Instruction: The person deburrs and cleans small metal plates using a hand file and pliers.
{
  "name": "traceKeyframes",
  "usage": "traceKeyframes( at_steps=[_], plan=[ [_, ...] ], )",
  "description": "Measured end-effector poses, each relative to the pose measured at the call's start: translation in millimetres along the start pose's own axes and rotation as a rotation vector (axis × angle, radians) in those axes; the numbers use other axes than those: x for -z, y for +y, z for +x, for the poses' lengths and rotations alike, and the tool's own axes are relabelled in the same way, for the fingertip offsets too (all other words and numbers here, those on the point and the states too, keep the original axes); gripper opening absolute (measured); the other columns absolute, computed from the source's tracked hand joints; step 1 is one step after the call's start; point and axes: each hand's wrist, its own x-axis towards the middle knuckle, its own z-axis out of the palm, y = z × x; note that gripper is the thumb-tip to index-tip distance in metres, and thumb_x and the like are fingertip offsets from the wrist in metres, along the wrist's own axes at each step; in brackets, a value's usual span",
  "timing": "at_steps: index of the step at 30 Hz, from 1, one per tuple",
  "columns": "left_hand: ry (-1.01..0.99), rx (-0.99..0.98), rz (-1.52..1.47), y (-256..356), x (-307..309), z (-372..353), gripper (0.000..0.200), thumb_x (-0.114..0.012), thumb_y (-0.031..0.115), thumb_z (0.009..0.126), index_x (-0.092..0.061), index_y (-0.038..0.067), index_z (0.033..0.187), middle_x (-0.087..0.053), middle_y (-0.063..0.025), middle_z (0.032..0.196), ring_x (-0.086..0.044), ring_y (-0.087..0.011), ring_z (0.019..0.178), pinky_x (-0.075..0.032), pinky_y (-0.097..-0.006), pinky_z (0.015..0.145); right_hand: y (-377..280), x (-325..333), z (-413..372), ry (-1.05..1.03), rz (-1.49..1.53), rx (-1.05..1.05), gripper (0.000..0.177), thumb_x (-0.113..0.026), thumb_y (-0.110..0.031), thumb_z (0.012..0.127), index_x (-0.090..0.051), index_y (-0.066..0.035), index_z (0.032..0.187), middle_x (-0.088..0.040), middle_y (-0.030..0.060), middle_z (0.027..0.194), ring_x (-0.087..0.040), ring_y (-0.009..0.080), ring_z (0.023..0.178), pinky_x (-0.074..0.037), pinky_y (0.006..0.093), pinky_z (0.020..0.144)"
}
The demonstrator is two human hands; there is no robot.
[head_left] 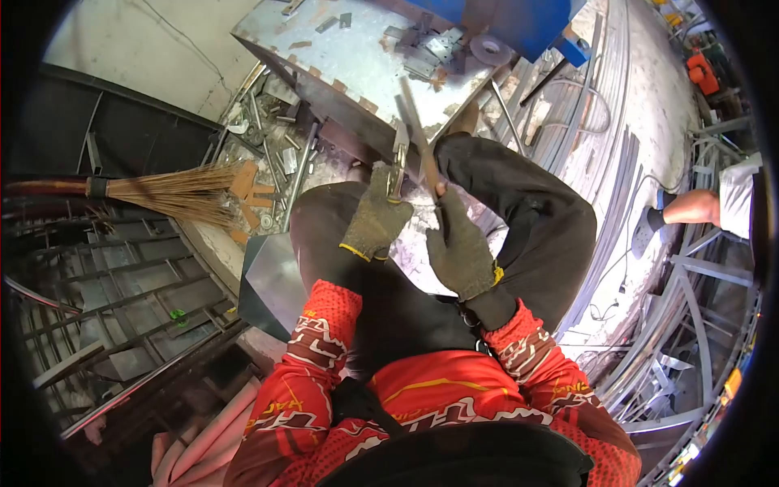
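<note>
Floor: metal scrap (276, 138), upper centre.
Right hand (462, 253): I see it gripping strip (412, 114), pointing up-frame.
Left hand (375, 221): clenched on pliers (398, 158), alongside.

Both hands wear knitted, speckled grey-green work gloves: the left hand (375, 221) glove ends in a yellow-trimmed cuff, and the right hand (461, 250) glove shows a yellow edge at the wrist above a black inner cuff (491, 308). The long sleeves (320, 333) are bright red, printed with white and black lettering and thin yellow lines. The trousers (527, 211) are plain black.
</note>
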Motion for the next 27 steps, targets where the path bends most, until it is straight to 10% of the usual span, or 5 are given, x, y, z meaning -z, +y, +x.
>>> traceKeyframes(
  at_steps=[12,14,15,24,27],
  plan=[
    [-0.021,0.133,-0.076,-2,0,14,0.084,-0.073,0.011,0.087,-0.032,-0.009,0.157,-0.060,-0.0314,0.131,-0.065,-0.0376,0.114,-0.053,-0.0409,0.099,4,-11,22,-0.035,-0.122,-0.014,0.063,-0.066,-0.015,0.095,-0.051,-0.015,0.156,-0.073,0.0251,0.103,-0.072,0.0458,0.089,-0.056,0.0556,0.073],
    [0.021,-0.194,0.157,-24,-2,27,0.078,-0.072,0.014,0.091,-0.034,-0.011,0.154,-0.061,-0.0321,0.129,-0.066,-0.0412,0.113,-0.053,-0.0432,0.101,1,-17,53,0.008,-0.057,0.073,0.056,-0.064,-0.017,0.096,-0.053,-0.013,0.151,-0.071,0.0257,0.095,-0.069,0.0480,0.083,-0.054,0.0588,0.068],
    [0.103,-0.151,0.140,-15,-5,18,0.075,-0.071,0.015,0.094,-0.033,-0.013,0.153,-0.062,-0.0314,0.130,-0.064,-0.0433,0.119,-0.052,-0.0448,0.102,-13,-9,71,-0.107,0.010,-0.020,0.059,-0.061,-0.011,0.093,-0.054,-0.007,0.151,-0.071,0.0309,0.110,-0.068,0.0510,0.099,-0.056,0.0554,0.085],
    [-0.093,0.187,-0.215,12,5,5,0.101,-0.074,0.010,0.088,-0.013,-0.011,0.166,-0.059,-0.0268,0.143,-0.065,-0.0266,0.114,-0.056,-0.0325,0.091,14,-15,2,-0.015,-0.117,0.117,0.072,-0.066,-0.013,0.093,-0.042,-0.011,0.161,-0.069,0.0265,0.092,-0.070,0.0467,0.081,-0.054,0.0574,0.069],
    [0.049,-0.197,0.259,-71,-22,27,0.100,-0.077,0.012,0.088,-0.017,-0.010,0.165,-0.053,-0.0281,0.150,-0.063,-0.0295,0.122,-0.054,-0.0352,0.099,14,-10,9,-0.013,-0.119,0.151,0.075,-0.066,-0.011,0.092,-0.039,-0.010,0.163,-0.069,0.0259,0.090,-0.070,0.0456,0.080,-0.054,0.0572,0.068]
  ],
)
